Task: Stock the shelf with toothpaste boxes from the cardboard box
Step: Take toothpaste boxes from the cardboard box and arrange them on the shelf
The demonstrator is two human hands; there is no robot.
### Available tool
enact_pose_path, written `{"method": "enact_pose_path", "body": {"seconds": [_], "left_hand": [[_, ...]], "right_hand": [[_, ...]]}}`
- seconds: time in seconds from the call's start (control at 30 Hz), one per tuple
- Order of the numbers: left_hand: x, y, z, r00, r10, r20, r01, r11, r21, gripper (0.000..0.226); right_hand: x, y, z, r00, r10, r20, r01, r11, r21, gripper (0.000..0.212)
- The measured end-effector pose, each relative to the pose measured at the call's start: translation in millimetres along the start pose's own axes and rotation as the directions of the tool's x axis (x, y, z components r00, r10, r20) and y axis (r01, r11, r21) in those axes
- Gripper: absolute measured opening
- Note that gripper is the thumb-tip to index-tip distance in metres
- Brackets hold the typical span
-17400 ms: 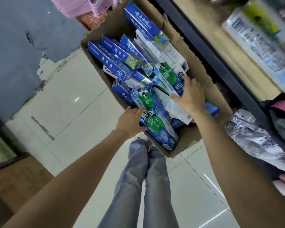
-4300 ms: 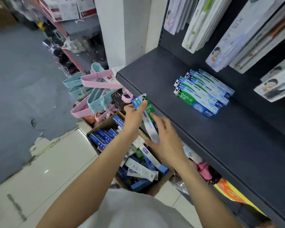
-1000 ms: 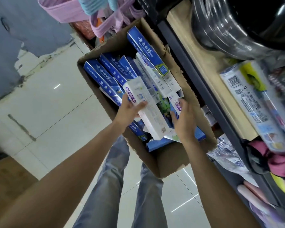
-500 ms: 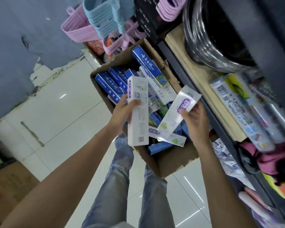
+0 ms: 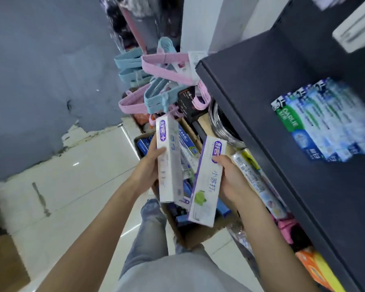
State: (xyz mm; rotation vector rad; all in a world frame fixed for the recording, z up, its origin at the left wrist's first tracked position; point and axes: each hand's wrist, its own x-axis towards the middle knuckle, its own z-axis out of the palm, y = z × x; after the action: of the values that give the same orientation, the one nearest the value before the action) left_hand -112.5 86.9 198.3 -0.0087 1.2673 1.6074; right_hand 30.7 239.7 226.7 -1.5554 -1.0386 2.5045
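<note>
Both forearms reach forward and down from the bottom of the view, bare to the elbow, each hand carrying one toothpaste box above the cardboard box (image 5: pixel 200 234) on the floor. The left hand (image 5: pixel 149 168) has its grip curled round the left toothpaste box (image 5: pixel 169 159) near its middle, thumb across the front face, holding it nearly upright with its purple-badged end uppermost. The right hand (image 5: pixel 230 180) wraps its grip round the right edge of the right toothpaste box (image 5: pixel 205 182), thumb pressed on the front below the purple badge; this box tilts slightly, top leaning right. Both boxes are long and white with purple trim; the right one shows blue characters down its face and a green patch near the lower end. They sit side by side, close but apart. Beneath them the cardboard box holds a loose heap of blue and white toothpaste boxes. To the right runs the dark shelf (image 5: pixel 261 85), where a row of green-and-blue Darlie boxes (image 5: pixel 322 123) lies flat, blurred. Pink and blue plastic hangers (image 5: pixel 154 81) cluster beyond the cardboard box, near the shelf's end.
</note>
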Motion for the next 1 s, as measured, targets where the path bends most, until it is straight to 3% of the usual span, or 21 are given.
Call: {"method": "enact_pose_path", "body": {"seconds": [0.1,0.23,0.37,0.47,0.57,0.63,0.8,0.87,0.9,1.0], "left_hand": [[4,28,9,0.994,0.093,-0.051,-0.085,0.986,0.145,0.065],[28,71,16,0.982,0.162,-0.098,-0.129,0.95,0.283,0.047],[52,106,25,0.955,0.287,-0.077,-0.197,0.806,0.558,0.048],[64,124,35,0.924,0.379,-0.051,-0.262,0.725,0.637,0.049],[82,131,45,0.905,0.425,-0.028,-0.3,0.682,0.667,0.05],[96,129,52,0.915,0.399,-0.055,-0.271,0.711,0.649,0.052],[125,127,73,0.943,0.315,-0.106,-0.214,0.82,0.531,0.059],[133,126,78,0.949,0.294,-0.115,-0.201,0.843,0.499,0.057],[137,126,80,0.951,0.286,-0.12,-0.194,0.85,0.49,0.056],[145,128,83,0.952,0.274,-0.136,-0.178,0.859,0.48,0.056]], "right_hand": [[-15,-24,11,0.997,-0.074,0.032,0.077,0.99,-0.12,0.019],[-23,-54,27,0.961,-0.262,-0.086,0.25,0.96,-0.125,0.016],[-19,-95,45,0.874,-0.424,-0.238,0.428,0.903,-0.038,0.019],[-7,-121,57,0.844,-0.483,-0.235,0.468,0.876,-0.118,0.023],[6,-145,64,0.786,-0.578,-0.22,0.467,0.788,-0.401,0.022],[15,-165,63,0.753,-0.623,-0.211,0.439,0.714,-0.545,0.027],[37,-219,51,0.879,-0.461,-0.12,0.233,0.637,-0.735,0.06],[45,-239,49,0.886,-0.46,-0.053,0.228,0.533,-0.815,0.068],[50,-250,50,0.865,-0.501,-0.007,0.243,0.43,-0.869,0.071],[72,-279,52,0.709,-0.685,0.168,0.199,-0.034,-0.979,0.075]]}}
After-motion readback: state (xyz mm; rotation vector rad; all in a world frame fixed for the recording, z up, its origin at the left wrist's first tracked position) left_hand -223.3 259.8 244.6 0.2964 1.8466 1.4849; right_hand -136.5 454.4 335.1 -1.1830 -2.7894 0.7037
